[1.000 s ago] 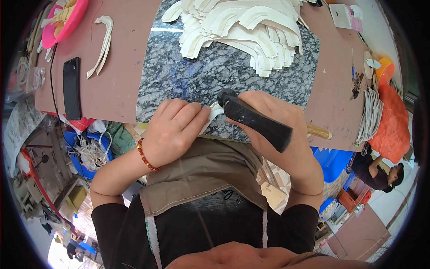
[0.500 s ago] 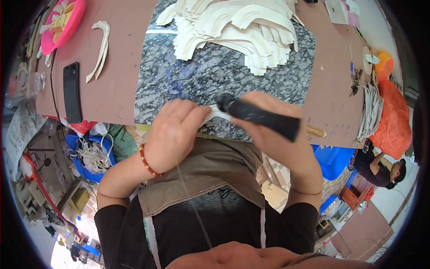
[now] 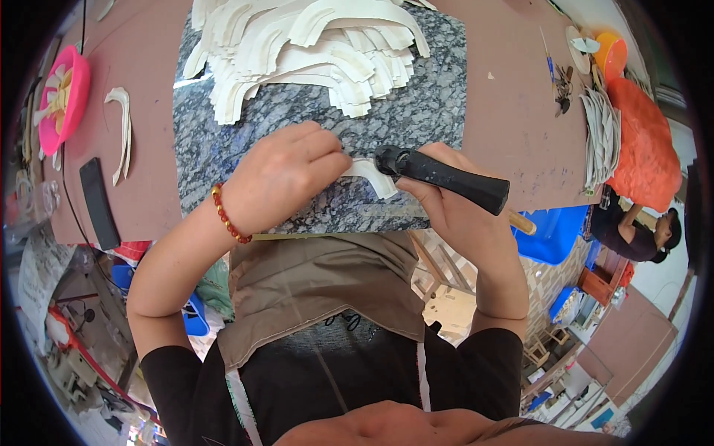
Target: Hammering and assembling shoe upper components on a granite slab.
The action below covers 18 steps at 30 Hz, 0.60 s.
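My left hand (image 3: 282, 175), with a red beaded bracelet at the wrist, pinches one end of a curved white strip (image 3: 374, 180). The strip lies on a speckled grey stone slab (image 3: 439, 93). My right hand (image 3: 468, 219) is wrapped round a hammer with a long black head (image 3: 454, 177) and a wooden handle, whose end (image 3: 523, 221) sticks out past the hand. The head's rounded face is at the strip's right side; whether it touches cannot be told. Beyond my hands a heap of similar curved white pieces (image 3: 320, 56) covers the slab's far part.
On the brown table left of the slab lie a black phone (image 3: 99, 202), a white curved strip pair (image 3: 121, 141) and a pink basket (image 3: 82, 97). At right are stacked white pieces (image 3: 601, 141), an orange-red bag (image 3: 643, 141) and a blue bin (image 3: 554, 238). Another person (image 3: 632, 234) sits far right.
The view has shifted, so the table and heap appear further left. Both hands, strip and hammer have moved rightward and farther in on the slab. More of the strip now shows.
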Tool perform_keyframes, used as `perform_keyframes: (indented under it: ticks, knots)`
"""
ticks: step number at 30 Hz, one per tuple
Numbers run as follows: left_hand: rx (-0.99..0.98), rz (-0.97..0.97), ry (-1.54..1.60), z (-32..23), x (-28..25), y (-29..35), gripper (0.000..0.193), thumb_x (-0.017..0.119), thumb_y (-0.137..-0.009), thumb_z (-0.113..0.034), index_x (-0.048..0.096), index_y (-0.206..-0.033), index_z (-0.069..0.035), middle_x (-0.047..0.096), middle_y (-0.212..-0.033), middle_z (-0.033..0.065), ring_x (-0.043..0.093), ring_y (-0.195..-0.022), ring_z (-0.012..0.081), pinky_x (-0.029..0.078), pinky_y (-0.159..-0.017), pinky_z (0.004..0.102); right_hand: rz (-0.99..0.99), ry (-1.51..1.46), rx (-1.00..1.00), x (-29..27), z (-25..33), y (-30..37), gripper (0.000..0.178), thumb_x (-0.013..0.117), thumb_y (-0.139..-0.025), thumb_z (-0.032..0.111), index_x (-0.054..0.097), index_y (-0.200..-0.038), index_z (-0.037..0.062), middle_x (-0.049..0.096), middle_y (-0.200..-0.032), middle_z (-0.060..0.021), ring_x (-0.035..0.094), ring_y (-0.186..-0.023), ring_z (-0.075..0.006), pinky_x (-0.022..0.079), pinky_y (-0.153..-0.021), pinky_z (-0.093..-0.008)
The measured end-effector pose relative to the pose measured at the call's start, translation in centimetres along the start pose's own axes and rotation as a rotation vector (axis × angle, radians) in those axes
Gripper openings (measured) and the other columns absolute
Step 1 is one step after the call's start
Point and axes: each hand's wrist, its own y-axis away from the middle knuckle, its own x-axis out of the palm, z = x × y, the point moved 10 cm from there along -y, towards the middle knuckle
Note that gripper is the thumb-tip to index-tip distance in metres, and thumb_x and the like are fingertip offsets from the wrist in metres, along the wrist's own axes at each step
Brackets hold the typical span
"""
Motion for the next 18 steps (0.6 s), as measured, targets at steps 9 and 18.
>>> perform_keyframes:
  ticks: [9, 18]
  knots:
    - [0.192, 0.055, -0.207, -2.1, 0.1, 0.8, 0.036, 0.072, -0.076, -0.006, 0.071, -0.111, 0.004, 0.065, -0.102, 0.0094, 0.065, -0.087, 0.0245, 0.058, -0.073, 0.0351, 0.006, -0.052, -0.049, 1.2, 1.3, -0.3, 0.021, 0.084, -0.089, 0.012, 0.07, -0.1, 0.0019, 0.068, -0.087, -0.01, 0.069, -0.074, -0.0286, 0.055, -0.067, -0.035]
    - [0.104, 0.186, -0.187, -0.5, -0.5, 2.8, 0.037, 0.07, -0.076, -0.007, 0.07, -0.112, 0.004, 0.065, -0.104, 0.0107, 0.065, -0.091, 0.0256, 0.058, -0.076, 0.0364, 0.145, -0.087, -0.067, 2.8, 2.2, -1.5, 0.02, 0.083, -0.088, 0.007, 0.069, -0.1, -0.0011, 0.065, -0.085, -0.0091, 0.065, -0.068, -0.022, 0.051, -0.063, -0.0333]
